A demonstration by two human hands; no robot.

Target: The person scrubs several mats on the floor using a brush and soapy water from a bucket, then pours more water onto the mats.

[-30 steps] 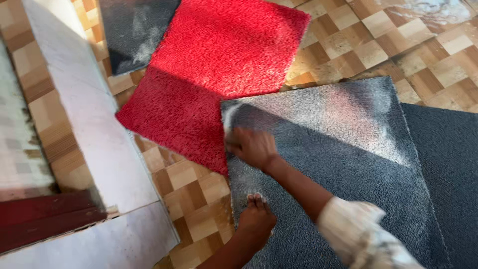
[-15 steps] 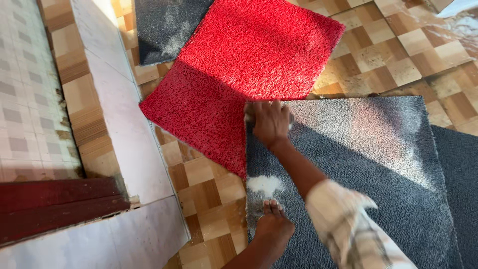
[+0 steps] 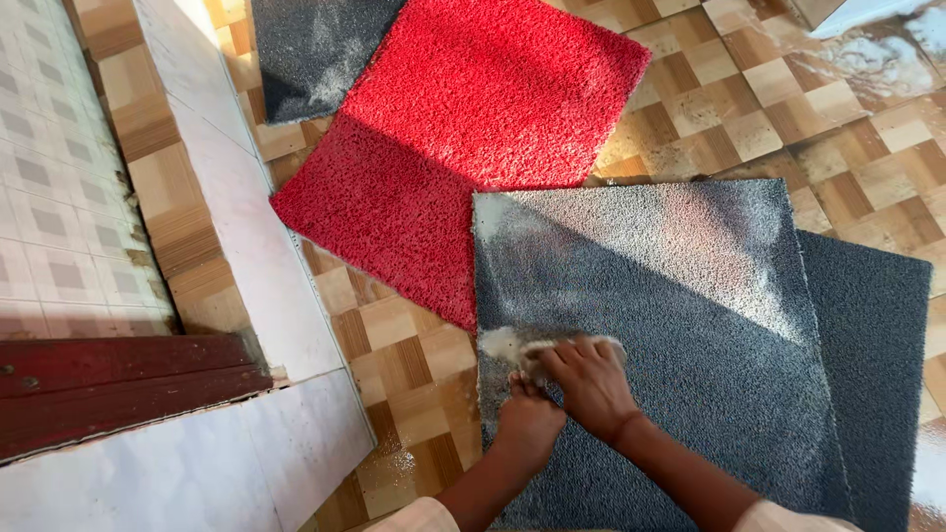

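A grey fibre mat (image 3: 690, 296) lies on the wet chequered floor, with white foam (image 3: 501, 345) near its left edge. My right hand (image 3: 589, 382) presses down on the mat beside the foam. Its fingers curl over a pale scrubbing pad (image 3: 548, 349) that is mostly hidden. My left hand (image 3: 527, 426) rests flat on the mat just below and left of the right hand, touching it and holding nothing.
A red mat (image 3: 463, 118) overlaps the grey mat's top left corner, and another grey mat (image 3: 305, 49) lies behind it. A darker mat (image 3: 877, 325) sticks out on the right. A white tiled step (image 3: 227, 227) and a dark red wooden sill (image 3: 118, 389) stand to the left.
My right hand has slid from the grey mat's top left corner down its left edge to the foam patch, beside my left hand. The view shifted slightly.
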